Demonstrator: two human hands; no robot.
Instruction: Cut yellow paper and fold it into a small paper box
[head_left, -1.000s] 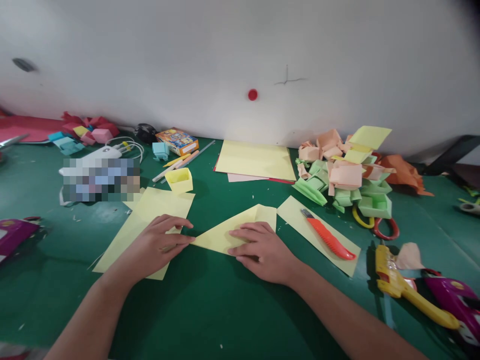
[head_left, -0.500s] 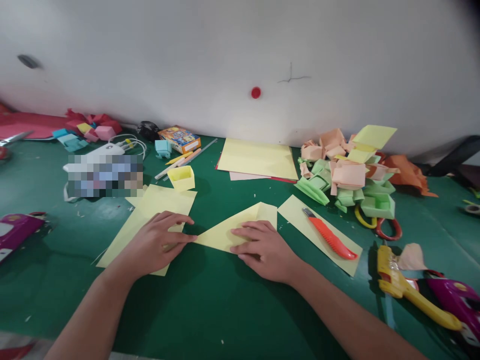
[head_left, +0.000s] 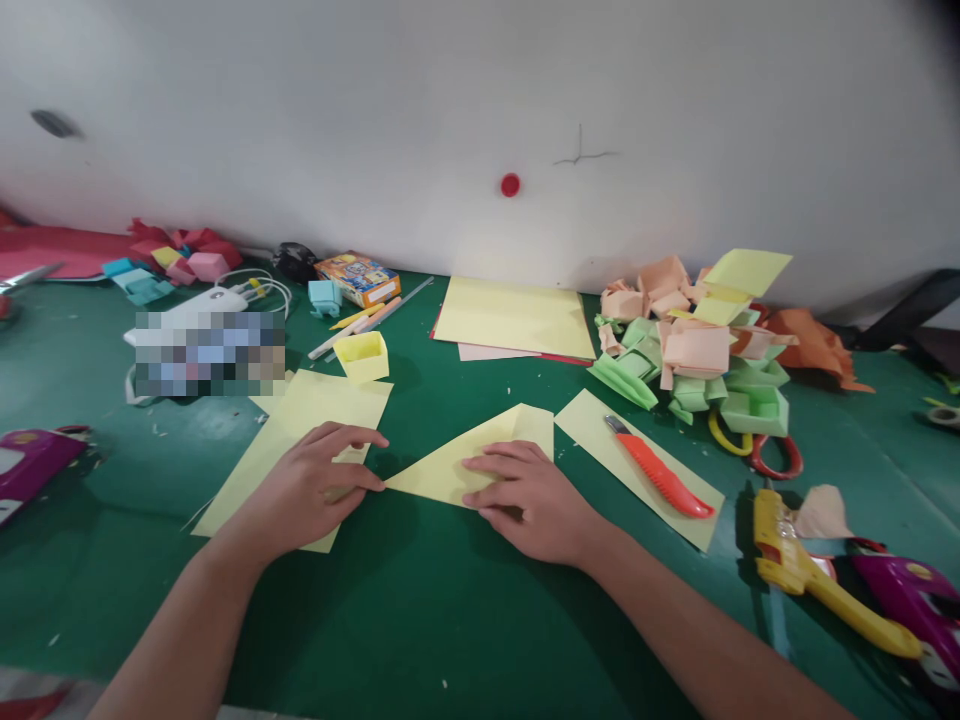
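Note:
A pale yellow sheet folded into a triangle [head_left: 442, 465] lies on the green table, its narrow point toward the left. My right hand [head_left: 529, 505] rests flat on the sheet's right part with fingers spread, covering some of its lower edge. My left hand [head_left: 319, 485] has its fingers apart, and one fingertip is at the triangle's left point. Beneath the left hand and wrist lies a flat yellow sheet [head_left: 341, 400]. To the right, a red-orange utility knife [head_left: 664, 475] lies on a yellow paper strip [head_left: 585, 420].
Behind are a small yellow paper box [head_left: 364, 357] and stacked yellow paper [head_left: 517, 318]. Folded paper pieces [head_left: 697, 350] are heaped at back right, near scissors handles [head_left: 778, 458]. A yellow glue gun [head_left: 810, 575] lies at right, and a purple-and-white tool [head_left: 41, 460] at far left.
My left fingertip has moved slightly left and down, uncovering more of the triangle's point. My right hand stays in place on the paper.

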